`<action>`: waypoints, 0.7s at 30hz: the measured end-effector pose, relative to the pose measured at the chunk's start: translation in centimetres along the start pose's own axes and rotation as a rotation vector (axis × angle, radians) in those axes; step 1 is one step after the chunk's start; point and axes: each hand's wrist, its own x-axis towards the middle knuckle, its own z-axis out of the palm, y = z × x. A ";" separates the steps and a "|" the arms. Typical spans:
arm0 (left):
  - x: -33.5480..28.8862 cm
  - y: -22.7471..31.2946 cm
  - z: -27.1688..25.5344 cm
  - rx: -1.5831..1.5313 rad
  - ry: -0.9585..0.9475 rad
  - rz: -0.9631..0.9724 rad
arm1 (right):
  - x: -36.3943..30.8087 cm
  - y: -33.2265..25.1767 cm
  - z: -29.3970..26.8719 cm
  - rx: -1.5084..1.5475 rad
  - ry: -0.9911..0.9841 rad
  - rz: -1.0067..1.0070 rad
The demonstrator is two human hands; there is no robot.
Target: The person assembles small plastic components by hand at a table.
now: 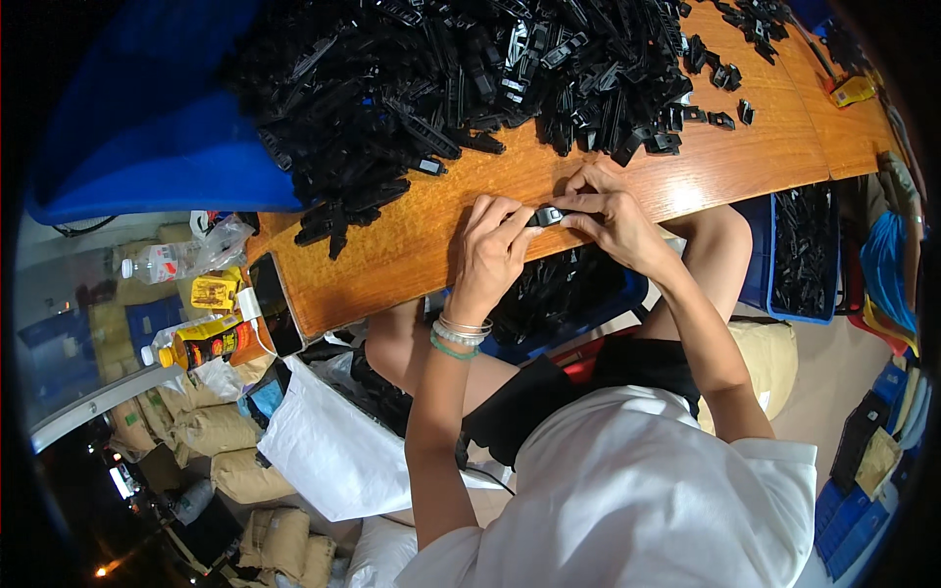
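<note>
Between my two hands, just above the near edge of the wooden table (382,260), is a small black plastic part (545,217) with a shiny grey face. My left hand (493,243) pinches its left end between thumb and fingers. From the other side, my right hand (613,218) is closed on its right end, fingertips pressed to it. The fingers cover both ends of the part. Bracelets circle my left wrist. Beyond my hands lies a large heap of black plastic parts (392,98), reaching close to my right fingers.
A blue bin (147,147) rises at the left of the heap. Below the table edge stand a blue crate (637,289) with black parts and another crate (831,284) at right. A phone (274,304) and bottles (211,340) sit at left. Loose parts (723,76) dot the right side.
</note>
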 end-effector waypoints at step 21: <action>-0.3 1.4 1.9 0.287 0.034 0.136 | -2.2 5.3 -7.2 -0.490 0.375 0.193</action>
